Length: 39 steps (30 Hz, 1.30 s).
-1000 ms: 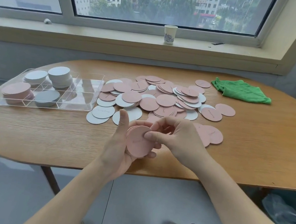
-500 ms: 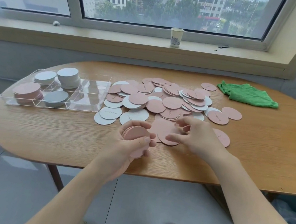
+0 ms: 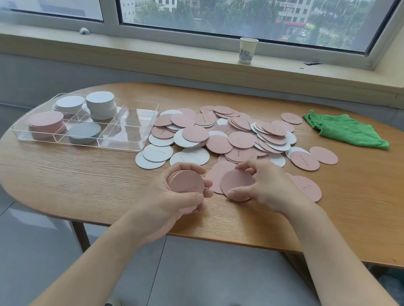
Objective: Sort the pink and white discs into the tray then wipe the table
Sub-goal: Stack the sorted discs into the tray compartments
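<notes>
While the left hand [image 3: 179, 196] curls around a small stack of pink discs [image 3: 186, 182], thumb across the front and fingers behind, the right hand [image 3: 266, 184] pinches a single pink disc [image 3: 236, 184] between thumb and bent fingers, its lower edge at the surface [image 3: 88, 189]. That disc is flat, round and matte, like thin card, and overlaps other pink ones lying just beside the held stack. Beyond the stack spreads a loose heap of pink and white discs [image 3: 223, 137], many overlapping, some bearing faint handwritten script. Left of the heap sits a clear plastic tray [image 3: 125, 142] with thin dividers: a pink pile [image 3: 45, 122] in its near left compartment, a tilted grey-white pile [image 3: 84, 132] beside it, and two white piles [image 3: 99, 103] in the far compartments; the compartments nearest the heap hold nothing I can make out. Right of the heap, well apart, lies a crumpled green cloth [image 3: 345, 132] of nubby fabric. The surface is a rounded oval of light wood with visible grain. Behind it, on the windowsill [image 3: 157, 52], stands a paper cup [image 3: 247, 50].
</notes>
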Available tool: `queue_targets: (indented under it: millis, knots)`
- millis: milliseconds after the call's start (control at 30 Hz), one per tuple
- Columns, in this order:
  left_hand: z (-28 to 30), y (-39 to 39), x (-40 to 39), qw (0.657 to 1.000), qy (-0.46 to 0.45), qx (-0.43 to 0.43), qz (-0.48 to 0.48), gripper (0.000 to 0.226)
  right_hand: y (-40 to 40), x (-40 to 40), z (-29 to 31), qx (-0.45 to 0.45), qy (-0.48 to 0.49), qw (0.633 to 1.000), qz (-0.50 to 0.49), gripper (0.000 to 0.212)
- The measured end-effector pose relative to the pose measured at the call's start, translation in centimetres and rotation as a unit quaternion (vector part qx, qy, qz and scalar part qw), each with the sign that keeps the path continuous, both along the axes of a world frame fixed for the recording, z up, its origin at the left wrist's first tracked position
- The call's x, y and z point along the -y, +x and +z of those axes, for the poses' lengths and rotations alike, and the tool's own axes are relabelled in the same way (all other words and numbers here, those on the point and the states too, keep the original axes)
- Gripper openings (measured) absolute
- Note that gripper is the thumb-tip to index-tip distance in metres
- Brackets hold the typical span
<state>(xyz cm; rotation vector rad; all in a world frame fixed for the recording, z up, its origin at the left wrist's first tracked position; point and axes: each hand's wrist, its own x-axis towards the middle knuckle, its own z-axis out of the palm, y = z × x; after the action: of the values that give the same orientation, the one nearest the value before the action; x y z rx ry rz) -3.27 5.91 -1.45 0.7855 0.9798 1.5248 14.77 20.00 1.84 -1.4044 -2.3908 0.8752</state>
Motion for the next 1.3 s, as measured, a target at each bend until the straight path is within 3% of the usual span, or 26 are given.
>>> queue_targets:
  millis: [100, 167, 267, 533, 633, 767, 867, 1000, 1100, 1233, 1300]
  knots:
    - [0.0, 0.0, 0.0, 1.0, -0.005, -0.003, 0.001, 0.049, 0.6, -0.2, 0.0, -0.054, 0.023, 0.998, -0.001, 0.024]
    - [0.1, 0.0, 0.0, 1.0, -0.007, -0.007, 0.003, 0.05, 1.1, -0.2, 0.4, -0.122, -0.004, 0.992, 0.006, 0.009]
    - [0.2, 0.1, 0.1, 1.0, -0.005, -0.006, -0.001, 0.054, 1.6, 0.7, 1.6, -0.23, -0.096, 0.967, 0.047, 0.005]
    - [0.7, 0.1, 0.3, 1.0, 0.013, 0.008, -0.01, 0.065, 1.0, 2.0, 2.0, -0.358, -0.167, 0.911, 0.118, 0.016]
    - [0.8, 0.2, 0.3, 1.0, 0.023, 0.007, -0.013, 0.077, 0.0, 2.8, 1.7, -0.335, -0.143, 0.921, 0.136, 0.016]
    - [0.6, 0.2, 0.3, 1.0, 0.025, 0.002, -0.015, 0.05, -1.5, 3.7, 0.6, -0.297, -0.112, 0.94, 0.124, 0.023]
    - [0.5, 0.2, 0.3, 1.0, 0.018, 0.02, -0.013, 0.042, -1.4, 2.6, 0.3, -0.293, -0.046, 0.953, 0.067, 0.021]
    - [0.5, 0.0, 0.4, 0.999, 0.015, 0.03, -0.03, 0.042, -1.3, 0.7, -0.6, -0.219, 0.067, 0.973, 0.0, 0.018]
    - [0.6, 0.0, 0.4, 0.999, 0.01, 0.025, -0.033, 0.039, -1.4, -0.4, -1.4, -0.134, 0.106, 0.985, 0.001, 0.033]
    - [0.5, 0.0, 0.6, 1.0, 0.003, 0.002, -0.023, 0.033, -1.9, -1.0, -2.0, -0.016, 0.085, 0.996, 0.035, 0.072]
    - [0.5, 0.1, 0.6, 1.0, 0.006, -0.004, -0.024, 0.031, -2.2, -1.0, -2.0, 0.007, 0.077, 0.996, 0.041, 0.081]
